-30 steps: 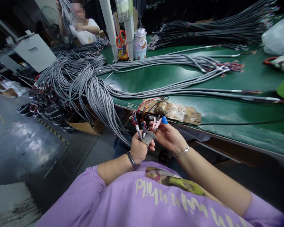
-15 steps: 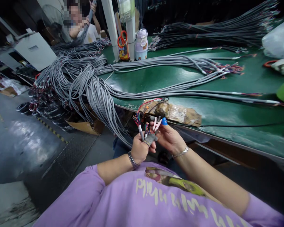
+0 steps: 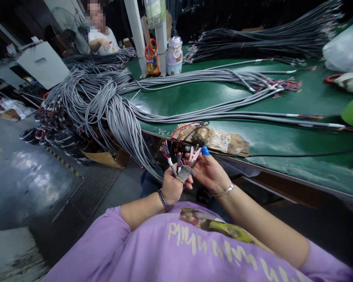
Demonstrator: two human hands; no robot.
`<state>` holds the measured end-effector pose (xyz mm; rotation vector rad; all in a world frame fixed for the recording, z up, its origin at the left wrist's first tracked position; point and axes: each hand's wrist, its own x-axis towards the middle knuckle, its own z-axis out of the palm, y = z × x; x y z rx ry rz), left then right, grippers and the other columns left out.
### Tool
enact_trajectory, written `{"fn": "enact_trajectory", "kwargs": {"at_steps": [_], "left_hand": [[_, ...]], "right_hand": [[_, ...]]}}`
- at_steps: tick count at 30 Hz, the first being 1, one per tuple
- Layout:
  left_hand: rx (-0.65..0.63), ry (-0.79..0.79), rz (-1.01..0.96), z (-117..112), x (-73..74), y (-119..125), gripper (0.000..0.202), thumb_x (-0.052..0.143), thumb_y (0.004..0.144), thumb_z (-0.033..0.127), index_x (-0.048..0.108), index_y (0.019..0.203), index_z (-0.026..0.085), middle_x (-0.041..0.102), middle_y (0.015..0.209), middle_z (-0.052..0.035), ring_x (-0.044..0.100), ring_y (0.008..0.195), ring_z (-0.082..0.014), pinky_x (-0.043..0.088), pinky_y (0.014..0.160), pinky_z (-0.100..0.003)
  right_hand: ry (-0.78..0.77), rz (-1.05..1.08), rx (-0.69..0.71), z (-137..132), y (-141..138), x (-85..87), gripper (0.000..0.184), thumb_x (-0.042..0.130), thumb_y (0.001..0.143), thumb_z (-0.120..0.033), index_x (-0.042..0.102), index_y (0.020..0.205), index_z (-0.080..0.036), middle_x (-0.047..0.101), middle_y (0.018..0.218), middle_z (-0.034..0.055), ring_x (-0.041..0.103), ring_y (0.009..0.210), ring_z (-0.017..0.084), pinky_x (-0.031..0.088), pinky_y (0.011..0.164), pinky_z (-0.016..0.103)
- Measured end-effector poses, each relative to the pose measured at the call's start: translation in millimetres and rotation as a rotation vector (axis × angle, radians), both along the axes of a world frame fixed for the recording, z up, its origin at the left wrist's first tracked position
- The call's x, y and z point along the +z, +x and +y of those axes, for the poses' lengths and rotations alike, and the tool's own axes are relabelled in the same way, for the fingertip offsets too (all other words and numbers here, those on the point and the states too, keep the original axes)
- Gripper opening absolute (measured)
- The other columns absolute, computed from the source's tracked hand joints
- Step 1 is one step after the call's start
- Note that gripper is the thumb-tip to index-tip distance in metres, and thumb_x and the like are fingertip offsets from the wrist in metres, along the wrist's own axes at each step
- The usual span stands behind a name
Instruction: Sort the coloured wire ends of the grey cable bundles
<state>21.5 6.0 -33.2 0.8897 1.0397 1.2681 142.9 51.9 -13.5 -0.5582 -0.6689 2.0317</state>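
Observation:
My left hand [image 3: 173, 185] is closed around grey cables [image 3: 173, 168] with colored wire ends [image 3: 165, 150] fanning out of white-wrapped tips. A grey cover [image 3: 184, 174] sits on its thumb. Just to the right, my right hand [image 3: 211, 174] has its fingers curled in by the wires, its thumb raised under a blue fingertip cover [image 3: 205, 150]. Between the two hands stands a pale pink, clip-like piece [image 3: 194, 156]; what exactly the right fingers pinch is hidden. Behind them, on the table edge, lies a taped cardboard strip [image 3: 226, 141] with red and black leads.
Long grey cables [image 3: 117, 117] spill across the green table [image 3: 170, 98] and over its left edge. Dark cable bundles [image 3: 253, 43] lie at the back. A lilac bottle [image 3: 175, 56] and red-handled scissors [image 3: 151, 49] stand by a post. A co-worker [image 3: 104, 41] is at the back left.
The wire ends in my left hand have tipped slightly left. Both hands stay close together. The co-worker has lowered their arms and no longer holds up a cable bundle.

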Motion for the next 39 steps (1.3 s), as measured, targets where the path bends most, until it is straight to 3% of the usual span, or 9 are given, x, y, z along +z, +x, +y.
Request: {"fn": "enact_trajectory", "kwargs": {"at_steps": [4,10,15,22,28,39], "left_hand": [[-0.024,0.009,0.026,-1,-1.0,-2,0.042,0.07,0.074,0.055,0.061,0.078,0.015,0.06,0.057,0.0031,0.052,0.04,-0.0064,0.04,0.04,-0.018],[-0.052,0.033,0.034,-6,-0.3,-5,0.041,0.071,0.074,0.054,0.06,0.075,0.015,0.06,0.056,0.0027,0.053,0.041,-0.0069,0.041,0.04,-0.018],[0.003,0.043,0.03,-6,1.0,-8,0.041,0.071,0.074,0.054,0.059,0.073,0.015,0.06,0.056,0.0023,0.052,0.04,-0.0066,0.04,0.039,-0.018],[0.033,0.035,-0.004,-2,8.2,-4,0.039,0.071,0.074,0.052,0.06,0.074,0.015,0.059,0.055,0.0031,0.051,0.038,-0.0063,0.038,0.038,-0.017],[0.04,0.01,-0.018,1,7.7,1,0.038,0.071,0.075,0.051,0.06,0.075,0.014,0.059,0.056,0.0029,0.05,0.038,-0.0059,0.038,0.037,-0.017],[0.045,-0.021,0.001,0,2.2,1,0.041,0.071,0.074,0.053,0.058,0.074,0.014,0.058,0.054,0.0035,0.05,0.037,-0.0061,0.038,0.037,-0.017]], "right_hand": [[-0.01,0.003,0.057,-1,1,0.2,0.047,0.056,0.079,-0.07,0.069,0.083,-0.025,0.066,0.061,0.0004,0.056,0.044,0.018,0.047,0.045,0.034],[-0.104,0.001,-0.114,1,3,-2.4,0.027,0.066,0.082,-0.05,0.068,0.078,-0.023,0.072,0.079,0.0003,0.061,0.061,0.014,0.051,0.062,0.029],[-0.104,-0.06,-0.141,2,5,-5.8,0.022,0.066,0.084,-0.044,0.071,0.083,-0.022,0.074,0.083,0.0017,0.063,0.069,0.013,0.052,0.068,0.026],[-0.071,-0.095,-0.144,6,5,-8.1,0.035,0.066,0.082,-0.054,0.07,0.083,-0.02,0.073,0.079,0.0042,0.065,0.065,0.014,0.053,0.061,0.027],[-0.002,-0.033,0.067,7,0,-6.5,0.051,0.056,0.078,-0.072,0.07,0.084,-0.024,0.066,0.059,0.0014,0.058,0.045,0.018,0.049,0.046,0.034],[-0.029,-0.009,-0.026,12,0,-13.5,0.043,0.064,0.078,-0.064,0.074,0.082,-0.022,0.067,0.062,0.0017,0.059,0.051,0.016,0.051,0.052,0.03]]}}
